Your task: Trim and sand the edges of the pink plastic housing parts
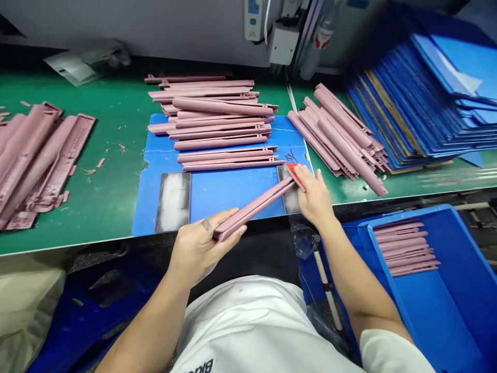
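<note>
My left hand [200, 246] grips the near end of a long, narrow pink plastic casing [254, 208], thumb on top and fingers beneath. The casing slants up to the right, held above the front edge of a blue sheet [233, 191]. At its far end, my right hand [315, 198] pinches a small flat red pad [296, 176] that looks like sandpaper, against or very near the tip. Just behind lies a stack of similar pink casings [225, 124], roughly side by side. Two dark, white-dusted patches [173, 199] flank the sheet's front part.
More pink casings [337, 134] lie at right, and a pile of pink pieces [39, 160] with scraps at left on the green table [112, 207]. Blue boards [423, 114] are stacked back right. Below right, a blue bin [438, 305] holds several casings. A plastic bag [83, 65] lies behind.
</note>
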